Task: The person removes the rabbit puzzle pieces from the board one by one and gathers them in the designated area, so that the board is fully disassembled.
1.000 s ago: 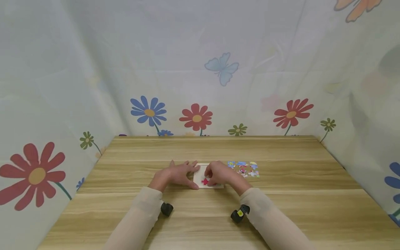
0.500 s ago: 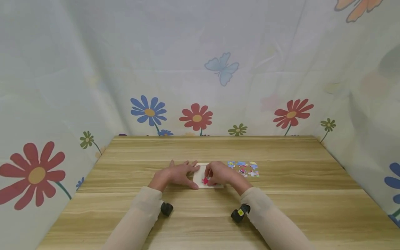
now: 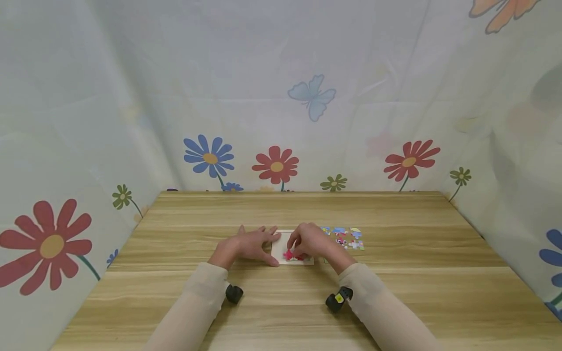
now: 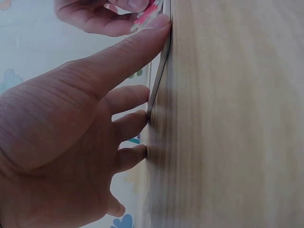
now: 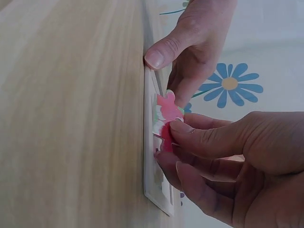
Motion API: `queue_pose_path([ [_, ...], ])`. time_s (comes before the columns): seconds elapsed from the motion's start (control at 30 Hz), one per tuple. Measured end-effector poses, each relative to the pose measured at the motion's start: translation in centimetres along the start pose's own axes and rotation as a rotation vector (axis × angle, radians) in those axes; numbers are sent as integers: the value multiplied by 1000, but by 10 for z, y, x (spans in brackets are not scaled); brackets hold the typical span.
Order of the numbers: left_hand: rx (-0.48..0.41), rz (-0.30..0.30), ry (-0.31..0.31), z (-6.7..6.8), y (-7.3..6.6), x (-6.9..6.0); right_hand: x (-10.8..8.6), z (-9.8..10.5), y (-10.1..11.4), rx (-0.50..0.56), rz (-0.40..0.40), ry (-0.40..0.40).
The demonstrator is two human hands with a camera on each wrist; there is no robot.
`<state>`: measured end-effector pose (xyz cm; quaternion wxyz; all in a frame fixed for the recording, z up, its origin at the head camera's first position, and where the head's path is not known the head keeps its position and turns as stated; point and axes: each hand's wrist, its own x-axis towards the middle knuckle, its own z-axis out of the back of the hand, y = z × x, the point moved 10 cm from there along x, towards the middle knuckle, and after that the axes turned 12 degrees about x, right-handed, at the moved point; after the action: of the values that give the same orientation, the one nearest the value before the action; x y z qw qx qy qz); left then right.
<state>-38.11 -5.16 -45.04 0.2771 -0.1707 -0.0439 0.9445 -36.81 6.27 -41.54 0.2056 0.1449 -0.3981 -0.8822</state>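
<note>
A shallow pale puzzle tray [image 3: 278, 241] lies flat between the hands, with pink-red jigsaw pieces [image 3: 288, 255] in its near part. My left hand [image 3: 252, 243] rests at the tray's left side, fingers spread and thumb [image 4: 142, 42] on its near left corner. Over the tray's right half, my right hand [image 3: 311, 241] pinches a red puzzle piece [image 5: 166, 137] between thumb and fingers. In the right wrist view that piece touches a pink piece [image 5: 168, 108] beside it. The right fingers hide part of the tray in the head view.
Several loose colourful puzzle pieces [image 3: 340, 230] lie in rows right of the tray, partly behind my right hand. The wooden table [image 3: 395, 292] extends around them, and a flower-printed cloth [image 3: 246, 97] hangs behind it.
My right hand has shifted slightly to the right, and more of the pink-red pieces shows in the tray. The left hand and tray stay in place.
</note>
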Motion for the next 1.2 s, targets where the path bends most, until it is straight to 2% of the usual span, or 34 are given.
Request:
queue_pose_path([
  [0.23, 6, -1, 0, 0, 0, 0, -3, 5, 2, 24, 0, -3],
  [0.47, 16, 4, 10, -1, 0, -2, -6, 8, 0, 133, -1, 14],
  [0.6, 21, 9, 7, -1, 1, -3, -9, 18, -1, 193, -14, 10],
  [0.73, 18, 6, 0, 1, 2, -4, -14, 31, -2, 199, -12, -5],
  [0.97, 3, 8, 8, -1, 4, -7, -26, 50, -26, 159, -2, -8],
  [1.2, -3, -14, -10, 0, 0, -3, -47, 84, -55, 147, 14, -43],
])
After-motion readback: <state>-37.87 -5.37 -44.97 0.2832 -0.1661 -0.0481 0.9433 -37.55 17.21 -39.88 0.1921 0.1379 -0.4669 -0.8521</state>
